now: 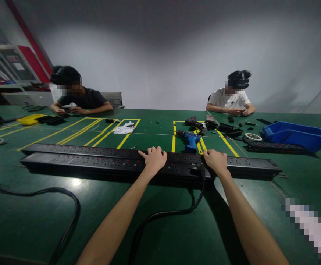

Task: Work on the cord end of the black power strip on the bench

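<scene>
Two long black power strips lie side by side across the green table: a front strip and a back strip that reaches farther right. My left hand rests on the strips near their middle, thumb stretched out to the left, fingertips over the back strip. My right hand lies over the back strip, beside the front strip's right end, its fingers bent over the far edge. A black plug sits at the front strip's right end, and its cable curves down toward the table's near edge.
Beyond the strips lie a blue drill, white papers and black parts. A blue bin stands at right. Another black cable curves at left. Two people sit across the table.
</scene>
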The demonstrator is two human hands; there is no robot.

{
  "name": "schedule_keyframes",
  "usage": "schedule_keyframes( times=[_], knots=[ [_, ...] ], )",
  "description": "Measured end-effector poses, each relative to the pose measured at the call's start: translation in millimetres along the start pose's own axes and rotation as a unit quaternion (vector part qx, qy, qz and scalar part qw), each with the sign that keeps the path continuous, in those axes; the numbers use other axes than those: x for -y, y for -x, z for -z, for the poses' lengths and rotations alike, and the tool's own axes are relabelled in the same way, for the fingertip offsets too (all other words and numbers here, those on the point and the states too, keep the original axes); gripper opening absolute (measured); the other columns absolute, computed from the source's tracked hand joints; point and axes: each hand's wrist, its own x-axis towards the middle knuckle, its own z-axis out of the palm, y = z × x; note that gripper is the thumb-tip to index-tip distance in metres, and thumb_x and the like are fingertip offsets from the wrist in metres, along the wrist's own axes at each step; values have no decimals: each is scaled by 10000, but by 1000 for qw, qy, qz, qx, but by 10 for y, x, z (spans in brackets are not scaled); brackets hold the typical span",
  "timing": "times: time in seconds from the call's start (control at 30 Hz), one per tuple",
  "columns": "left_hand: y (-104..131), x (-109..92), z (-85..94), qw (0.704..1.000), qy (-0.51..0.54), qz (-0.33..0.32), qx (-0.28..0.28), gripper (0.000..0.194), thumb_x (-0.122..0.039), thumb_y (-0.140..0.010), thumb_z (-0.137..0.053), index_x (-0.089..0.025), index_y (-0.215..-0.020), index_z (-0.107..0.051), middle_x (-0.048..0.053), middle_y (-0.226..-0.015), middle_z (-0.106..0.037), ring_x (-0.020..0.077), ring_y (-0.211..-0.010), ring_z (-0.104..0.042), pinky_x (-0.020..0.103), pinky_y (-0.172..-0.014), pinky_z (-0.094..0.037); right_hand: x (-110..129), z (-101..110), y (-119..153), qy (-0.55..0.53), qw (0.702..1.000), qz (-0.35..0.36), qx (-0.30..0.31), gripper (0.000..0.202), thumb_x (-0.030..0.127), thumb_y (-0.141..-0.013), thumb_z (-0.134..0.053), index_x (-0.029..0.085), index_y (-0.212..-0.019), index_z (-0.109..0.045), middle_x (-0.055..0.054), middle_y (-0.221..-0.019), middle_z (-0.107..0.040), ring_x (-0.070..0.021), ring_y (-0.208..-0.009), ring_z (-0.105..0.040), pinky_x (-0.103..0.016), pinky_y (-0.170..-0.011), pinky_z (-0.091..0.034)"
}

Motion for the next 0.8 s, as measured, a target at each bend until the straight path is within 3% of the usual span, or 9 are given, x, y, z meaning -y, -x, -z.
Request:
schedule_keyframes(
  times=[0.13,0.2,0.33,0.43,0.5,0.57,0.63,0.7,0.8],
  knots=[
    [21,19,5,998,11,-46,-33,275,-360,-938,-446,-215,-1023,-663,114,-1099,-647,328,-1167,-528,727,-1117,33,1,1,-7,-1,1000,3,-2,499,403,-944,-308,159,-943,-743,-166,-977,-729,-303,-982,-635,-421,-894,-322],
    [26,14,30,996,32,-70,-50,226,-329,-927,-484,-227,-1045,-649,97,-1113,-643,311,-1169,-529,693,-1143,16,3,3,-10,-1,1000,1,1,498,404,-944,-309,159,-943,-742,-166,-978,-728,-304,-982,-635,-423,-895,-320],
    [30,-68,138,986,93,-129,-47,177,-264,-920,-506,-229,-1038,-633,69,-1099,-663,268,-1118,-571,602,-1164,-173,4,8,-7,-4,1000,-2,6,503,402,-946,-306,156,-952,-745,-172,-996,-724,-304,-1001,-628,-420,-911,-309],
    [75,-208,244,969,144,-202,-9,175,-254,-922,-496,-211,-1014,-639,56,-1048,-691,234,-1022,-616,487,-1065,-377,4,19,-1,-6,1000,-3,10,502,392,-947,-306,149,-962,-744,-177,-1003,-721,-298,-1002,-627,-417,-926,-301],
    [142,-319,302,948,175,-264,22,192,-277,-915,-513,-207,-1030,-649,52,-1047,-702,224,-1008,-626,427,-1002,-436,5,27,1,-6,1000,-2,11,505,394,-949,-302,147,-973,-742,-177,-1007,-721,-297,-999,-628,-420,-931,-297],
    [230,-421,335,917,203,-336,65,273,-318,-893,-562,-216,-1135,-637,49,-1131,-695,219,-1037,-626,394,-992,-451,6,29,-2,-6,1000,-3,9,510,397,-950,-298,147,-982,-741,-178,-1014,-720,-298,-1002,-629,-423,-932,-298],
    [319,-501,338,895,217,-382,79,484,-378,-851,-631,-227,-1305,-555,60,-1258,-650,237,-1105,-602,393,-997,-455,4,24,-7,-6,1000,-3,8,511,397,-949,-298,147,-989,-742,-179,-1018,-720,-299,-1008,-629,-425,-931,-304],
    [392,-559,315,887,219,-399,76,690,-425,-815,-683,-229,-1429,-438,77,-1314,-618,255,-1143,-580,409,-1000,-456,-3,15,-16,-4,1000,-1,11,511,402,-947,-301,150,-996,-742,-179,-1022,-720,-302,-1012,-630,-428,-925,-311],
    [454,-618,259,889,207,-403,65,782,-412,-812,-705,-223,-1485,-354,86,-1252,-647,260,-1127,-583,427,-995,-453,-18,-1,-28,-1,1000,4,14,515,413,-948,-297,158,-1008,-740,-178,-1035,-719,-308,-1019,-631,-438,-923,-316]
  ],
)
